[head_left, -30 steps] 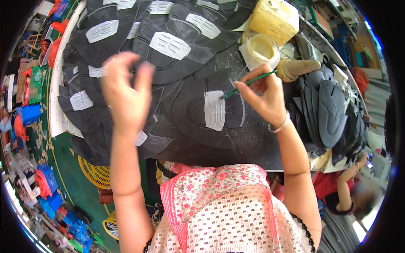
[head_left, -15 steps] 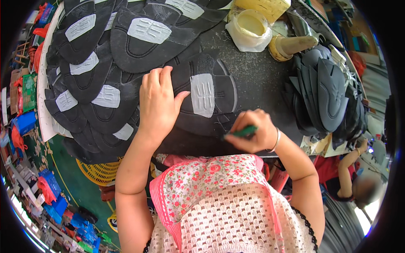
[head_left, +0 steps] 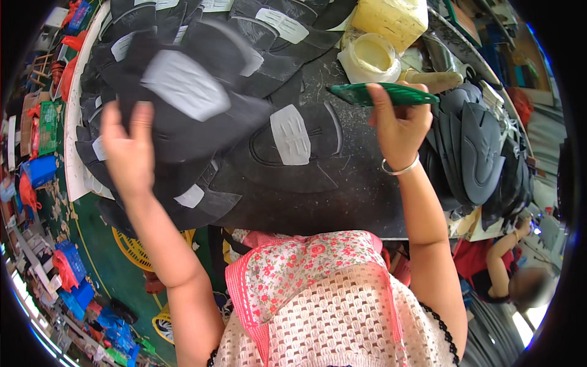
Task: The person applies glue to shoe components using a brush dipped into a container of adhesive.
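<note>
Shoe upper (head_left: 183,92), blk w/ lt-grey patch, blurred, held over L side of table (head_left: 373,196), L hand (head_left: 129,153) clamped on edge. R hand (head_left: 400,134) clamped on grn tool (head_left: 394,94) nr white tub (head_left: 365,74). 2nd upper (head_left: 290,137) flat mid-table.

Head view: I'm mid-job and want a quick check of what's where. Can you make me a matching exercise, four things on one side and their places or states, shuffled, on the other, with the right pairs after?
Column one
1. Left hand
2. Right hand
3. Open whitish tub
4. Stack of dark grey pieces

Column two
A. Right beside the yellow container
B. To the right of the right hand
C. Holding a blurred black piece
D. Holding a green tool

Right pairs: 1-C, 2-D, 3-A, 4-B
</note>
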`<state>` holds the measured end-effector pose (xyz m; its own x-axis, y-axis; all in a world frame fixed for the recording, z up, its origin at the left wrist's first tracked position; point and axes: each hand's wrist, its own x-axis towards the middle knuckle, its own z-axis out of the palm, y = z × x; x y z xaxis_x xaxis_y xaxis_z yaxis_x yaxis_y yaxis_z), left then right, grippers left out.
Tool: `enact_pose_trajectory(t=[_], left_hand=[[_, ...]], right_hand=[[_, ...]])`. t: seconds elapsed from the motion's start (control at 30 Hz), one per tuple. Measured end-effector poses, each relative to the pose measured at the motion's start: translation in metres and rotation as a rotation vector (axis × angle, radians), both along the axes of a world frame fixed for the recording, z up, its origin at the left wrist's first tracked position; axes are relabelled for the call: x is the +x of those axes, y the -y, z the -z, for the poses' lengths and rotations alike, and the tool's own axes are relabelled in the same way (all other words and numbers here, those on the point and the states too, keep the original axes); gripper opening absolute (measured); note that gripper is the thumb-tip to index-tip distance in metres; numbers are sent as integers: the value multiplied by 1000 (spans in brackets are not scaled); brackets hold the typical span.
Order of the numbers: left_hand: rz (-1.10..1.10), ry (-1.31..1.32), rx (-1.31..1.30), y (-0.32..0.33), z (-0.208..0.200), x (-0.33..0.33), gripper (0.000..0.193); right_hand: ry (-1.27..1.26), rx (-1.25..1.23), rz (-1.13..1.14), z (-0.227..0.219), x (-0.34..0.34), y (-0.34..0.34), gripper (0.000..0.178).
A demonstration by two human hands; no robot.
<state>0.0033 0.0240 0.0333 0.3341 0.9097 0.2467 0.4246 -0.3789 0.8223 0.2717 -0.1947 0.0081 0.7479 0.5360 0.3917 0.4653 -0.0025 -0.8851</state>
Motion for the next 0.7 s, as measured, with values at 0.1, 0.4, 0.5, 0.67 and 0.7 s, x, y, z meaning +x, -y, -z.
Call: enact_pose_trajectory(t=[0.1,0.4,0.5,0.67,0.7], left_hand=[[-91,290,-41,-83,23,-66,37],[-303,450,-154,-130,45,-159,45],[-489,324,-92,-133,50,-176,50],[-247,-465,670,-28,25,-53,61],[67,-117,326,9,20,-19,62]], right_hand=[[100,-11,-97,7,-8,-10,25],[-31,-3,-164,-5,-14,2,25],[-12,31,-192,-12,-17,-1,25],[45,-56,-133,-2,-14,1,26],[27,-36,-136,-3,-15,1,26]])
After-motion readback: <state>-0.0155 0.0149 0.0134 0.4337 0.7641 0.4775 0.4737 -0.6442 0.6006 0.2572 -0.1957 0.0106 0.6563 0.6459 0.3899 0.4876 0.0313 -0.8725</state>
